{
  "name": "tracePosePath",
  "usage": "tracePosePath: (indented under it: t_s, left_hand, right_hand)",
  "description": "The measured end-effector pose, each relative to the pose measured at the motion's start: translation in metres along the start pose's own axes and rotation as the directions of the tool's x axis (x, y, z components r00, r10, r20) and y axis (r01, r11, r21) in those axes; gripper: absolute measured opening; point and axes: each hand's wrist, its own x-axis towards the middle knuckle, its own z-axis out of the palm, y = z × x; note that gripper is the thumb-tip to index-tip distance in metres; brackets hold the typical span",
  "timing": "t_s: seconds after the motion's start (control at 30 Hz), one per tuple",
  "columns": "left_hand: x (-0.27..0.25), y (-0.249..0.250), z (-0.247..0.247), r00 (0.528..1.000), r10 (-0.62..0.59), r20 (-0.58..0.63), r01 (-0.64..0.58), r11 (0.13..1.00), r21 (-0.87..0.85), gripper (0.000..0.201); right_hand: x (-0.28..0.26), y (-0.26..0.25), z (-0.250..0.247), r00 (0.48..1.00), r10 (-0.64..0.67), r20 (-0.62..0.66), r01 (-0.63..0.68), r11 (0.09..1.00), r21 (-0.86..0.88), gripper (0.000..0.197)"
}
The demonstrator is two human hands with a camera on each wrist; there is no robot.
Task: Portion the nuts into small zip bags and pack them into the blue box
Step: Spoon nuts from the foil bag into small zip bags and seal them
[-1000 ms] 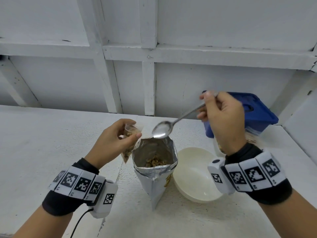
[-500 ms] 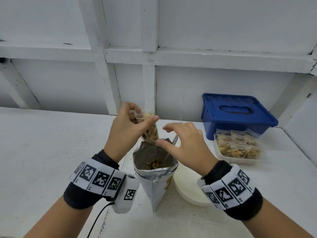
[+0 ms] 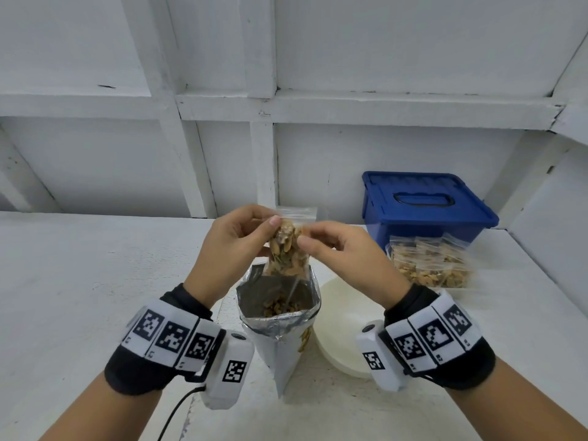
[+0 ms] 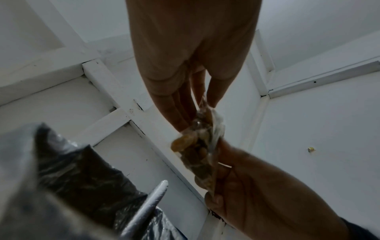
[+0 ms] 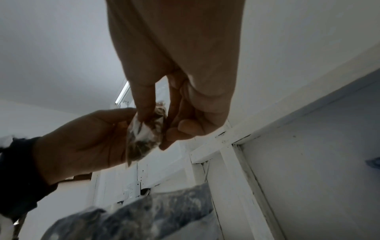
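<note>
A small clear zip bag (image 3: 288,249) filled with nuts hangs above the open foil nut pouch (image 3: 280,316). My left hand (image 3: 235,246) pinches its upper left side and my right hand (image 3: 337,249) pinches its upper right side. The left wrist view shows the zip bag (image 4: 202,146) between the fingers of both hands, as does the right wrist view of the zip bag (image 5: 146,134). A spoon (image 3: 291,292) stands inside the pouch, its handle (image 4: 146,211) sticking up. The blue box (image 3: 426,208) sits lidded at the back right.
Several filled zip bags (image 3: 432,262) lie in a clear tray in front of the blue box. A white bowl (image 3: 343,332) sits just right of the pouch, under my right wrist. A white panelled wall runs along the back of the white table (image 3: 79,281).
My right hand left the spoon in the pouch and came up to pinch the zip bag. My left hand lifted the bag from beside the pouch to above it.
</note>
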Motion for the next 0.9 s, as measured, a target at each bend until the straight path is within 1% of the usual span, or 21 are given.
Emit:
tracePosePath:
  t_s: [0.07, 0.13, 0.2, 0.27, 0.33, 0.37, 0.43, 0.53, 0.57, 0.6, 0.67, 0.73, 0.77, 0.8, 0.83, 0.9]
  left_hand:
    - [0.0, -0.002, 0.001, 1.0, 0.022, 0.011, -0.022, 0.998, 0.056, 0.007]
    - [0.0, -0.004, 0.001, 0.999, 0.031, 0.04, -0.035, 0.993, 0.116, 0.008]
    - [0.0, -0.005, 0.0, 0.997, 0.019, 0.078, -0.031, 0.987, 0.156, 0.008]
    - [0.002, -0.006, -0.006, 0.994, 0.003, 0.111, -0.026, 0.978, 0.206, 0.009]
    - [0.005, -0.009, -0.017, 0.994, -0.005, 0.107, -0.027, 0.956, 0.291, 0.014]
    - [0.008, -0.012, -0.025, 0.996, -0.014, 0.092, -0.018, 0.943, 0.334, 0.014]
    - [0.014, -0.025, -0.042, 0.997, -0.067, 0.038, 0.047, 0.92, 0.39, 0.01]
    - [0.021, -0.061, -0.065, 0.979, -0.201, -0.039, 0.196, 0.865, 0.462, 0.011]
    - [0.022, -0.076, -0.072, 0.971, -0.233, -0.047, 0.223, 0.82, 0.528, 0.012]
    - [0.022, -0.092, -0.078, 0.965, -0.257, -0.043, 0.228, 0.751, 0.62, 0.013]
    - [0.017, -0.123, -0.088, 0.943, -0.331, -0.026, 0.225, 0.58, 0.783, 0.021]
    - [0.01, -0.151, -0.095, 0.9, -0.436, -0.032, 0.25, 0.454, 0.855, 0.032]
    - [0.008, -0.164, -0.098, 0.878, -0.477, -0.045, 0.264, 0.402, 0.877, 0.038]
    - [0.005, -0.174, -0.1, 0.862, -0.503, -0.059, 0.27, 0.359, 0.893, 0.045]
    - [0.003, -0.183, -0.102, 0.848, -0.525, -0.067, 0.272, 0.323, 0.907, 0.052]
    - [0.0, -0.194, -0.104, 0.825, -0.561, -0.07, 0.263, 0.27, 0.926, 0.063]
  right_hand:
    - [0.0, -0.003, -0.001, 0.997, -0.015, -0.079, 0.021, 0.997, 0.078, 0.016]
    - [0.001, -0.003, 0.0, 0.995, -0.038, -0.097, 0.048, 0.994, 0.099, 0.009]
    - [0.002, -0.001, -0.001, 0.993, -0.048, -0.104, 0.057, 0.995, 0.084, 0.009]
    - [0.001, 0.001, -0.009, 0.993, -0.03, -0.117, 0.04, 0.996, 0.081, 0.009]
    - [-0.002, 0.002, -0.025, 0.988, -0.01, -0.154, 0.024, 0.996, 0.089, 0.009]
    - [-0.003, 0.004, -0.036, 0.981, -0.008, -0.196, 0.027, 0.995, 0.097, 0.009]
    - [-0.009, 0.01, -0.061, 0.951, -0.007, -0.308, 0.033, 0.996, 0.078, 0.01]
    - [-0.021, 0.034, -0.099, 0.896, -0.016, -0.443, -0.034, 0.994, -0.107, 0.01]
    - [-0.025, 0.048, -0.111, 0.879, -0.013, -0.476, -0.073, 0.984, -0.162, 0.011]
    - [-0.03, 0.063, -0.122, 0.861, -0.001, -0.509, -0.118, 0.972, -0.201, 0.012]
    - [-0.038, 0.093, -0.139, 0.809, 0.025, -0.587, -0.213, 0.944, -0.253, 0.013]
    - [-0.045, 0.119, -0.153, 0.735, 0.045, -0.677, -0.301, 0.915, -0.267, 0.014]
    - [-0.047, 0.128, -0.158, 0.7, 0.049, -0.712, -0.327, 0.909, -0.259, 0.016]
    - [-0.048, 0.136, -0.162, 0.677, 0.051, -0.734, -0.34, 0.907, -0.25, 0.017]
    - [-0.048, 0.141, -0.166, 0.666, 0.051, -0.744, -0.342, 0.908, -0.244, 0.017]
    - [-0.046, 0.149, -0.168, 0.674, 0.05, -0.737, -0.336, 0.909, -0.246, 0.016]
